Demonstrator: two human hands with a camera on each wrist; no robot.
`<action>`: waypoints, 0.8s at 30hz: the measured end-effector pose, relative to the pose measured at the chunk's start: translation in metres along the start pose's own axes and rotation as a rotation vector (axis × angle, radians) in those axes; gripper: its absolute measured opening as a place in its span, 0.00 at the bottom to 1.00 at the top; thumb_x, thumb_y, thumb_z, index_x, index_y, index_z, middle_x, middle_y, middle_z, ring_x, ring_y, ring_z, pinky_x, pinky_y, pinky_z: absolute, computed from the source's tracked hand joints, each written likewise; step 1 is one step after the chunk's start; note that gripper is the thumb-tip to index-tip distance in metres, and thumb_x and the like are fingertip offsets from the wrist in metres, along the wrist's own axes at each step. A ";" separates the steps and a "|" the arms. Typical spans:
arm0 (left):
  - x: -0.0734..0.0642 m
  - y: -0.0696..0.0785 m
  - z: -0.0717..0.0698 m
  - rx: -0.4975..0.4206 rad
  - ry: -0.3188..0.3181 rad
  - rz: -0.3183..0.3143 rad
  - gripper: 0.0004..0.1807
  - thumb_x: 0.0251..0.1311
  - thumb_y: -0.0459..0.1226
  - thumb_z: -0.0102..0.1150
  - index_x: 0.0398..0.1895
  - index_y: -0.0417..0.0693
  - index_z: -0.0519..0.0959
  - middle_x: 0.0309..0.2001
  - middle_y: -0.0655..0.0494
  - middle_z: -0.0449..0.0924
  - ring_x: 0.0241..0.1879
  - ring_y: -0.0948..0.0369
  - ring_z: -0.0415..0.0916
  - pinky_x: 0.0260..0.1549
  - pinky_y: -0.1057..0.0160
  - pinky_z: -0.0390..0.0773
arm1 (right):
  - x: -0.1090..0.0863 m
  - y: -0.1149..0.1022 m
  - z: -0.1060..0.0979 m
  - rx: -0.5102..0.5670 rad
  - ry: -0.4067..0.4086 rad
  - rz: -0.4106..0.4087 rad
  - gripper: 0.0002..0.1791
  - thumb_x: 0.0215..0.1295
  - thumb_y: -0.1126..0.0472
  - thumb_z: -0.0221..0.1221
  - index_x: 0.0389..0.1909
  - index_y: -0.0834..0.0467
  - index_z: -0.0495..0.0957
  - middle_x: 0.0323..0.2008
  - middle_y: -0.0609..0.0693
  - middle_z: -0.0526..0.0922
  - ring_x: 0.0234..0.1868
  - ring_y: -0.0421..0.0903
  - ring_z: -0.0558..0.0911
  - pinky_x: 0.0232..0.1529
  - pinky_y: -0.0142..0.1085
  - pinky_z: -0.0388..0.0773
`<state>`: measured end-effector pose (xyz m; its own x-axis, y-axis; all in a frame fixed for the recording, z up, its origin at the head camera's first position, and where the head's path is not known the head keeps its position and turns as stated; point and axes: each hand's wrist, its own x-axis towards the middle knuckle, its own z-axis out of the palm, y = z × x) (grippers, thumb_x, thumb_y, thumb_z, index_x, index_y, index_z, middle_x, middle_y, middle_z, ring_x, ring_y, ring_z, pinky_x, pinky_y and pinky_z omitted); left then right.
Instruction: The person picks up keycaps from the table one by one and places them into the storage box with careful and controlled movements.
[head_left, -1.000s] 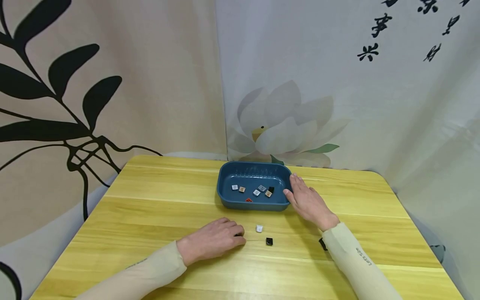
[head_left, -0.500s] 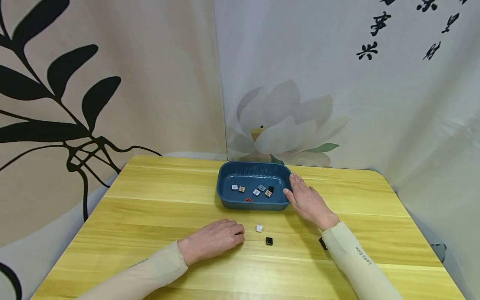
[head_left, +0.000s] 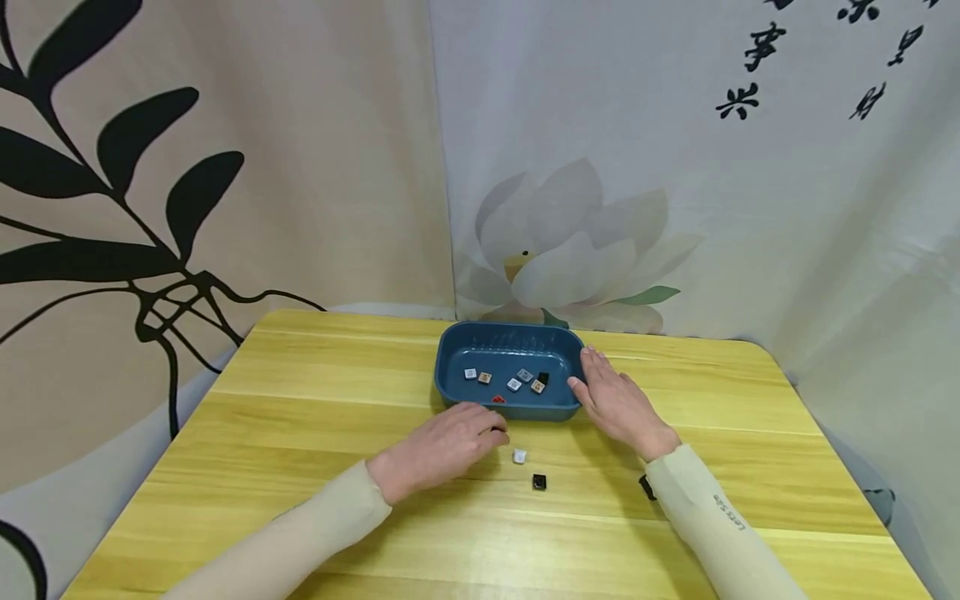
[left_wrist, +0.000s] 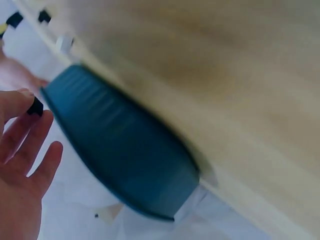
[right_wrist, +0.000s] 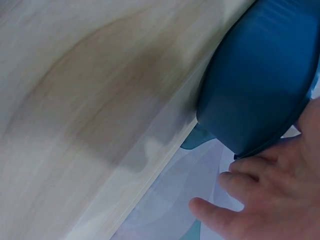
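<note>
My left hand [head_left: 442, 450] is raised at the front edge of the blue box [head_left: 468, 412]. Between its thumb and fingertip it pinches a small black keycap [left_wrist: 36, 107], clearest in the left wrist view. The right hand [head_left: 622, 408] rests on the box's right rim with its fingers extended. Inside the box lie several keycaps, among them a white keycap [head_left: 470, 374], a tan keycap [head_left: 537, 387] and a red keycap [head_left: 498, 400]. In front of it, on the wood, sit a white keycap [head_left: 519, 457] and a black keycap [head_left: 539, 482].
The box stands near the back edge of a light wooden table [head_left: 300, 375]. Behind it hangs a printed cloth [head_left: 337, 167] with leaves and a lotus. A black band [head_left: 647, 487] shows below the right sleeve.
The left hand has lifted off the table with the black keycap and moved forward and right to the box's front edge. The right hand has stayed on the rim.
</note>
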<state>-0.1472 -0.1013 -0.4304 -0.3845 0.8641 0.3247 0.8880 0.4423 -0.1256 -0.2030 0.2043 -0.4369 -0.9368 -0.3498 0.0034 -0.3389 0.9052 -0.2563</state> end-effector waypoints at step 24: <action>0.019 -0.056 -0.003 -0.029 0.080 -0.204 0.16 0.61 0.29 0.72 0.53 0.45 0.85 0.52 0.54 0.85 0.53 0.59 0.81 0.62 0.59 0.76 | 0.000 -0.003 -0.001 0.001 -0.009 0.012 0.39 0.85 0.45 0.38 0.80 0.71 0.48 0.81 0.65 0.49 0.80 0.63 0.52 0.73 0.64 0.57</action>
<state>-0.2032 -0.1101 -0.4146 -0.5368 0.7352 0.4139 0.8013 0.5978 -0.0226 -0.2019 0.2018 -0.4346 -0.9399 -0.3414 -0.0081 -0.3279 0.9089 -0.2576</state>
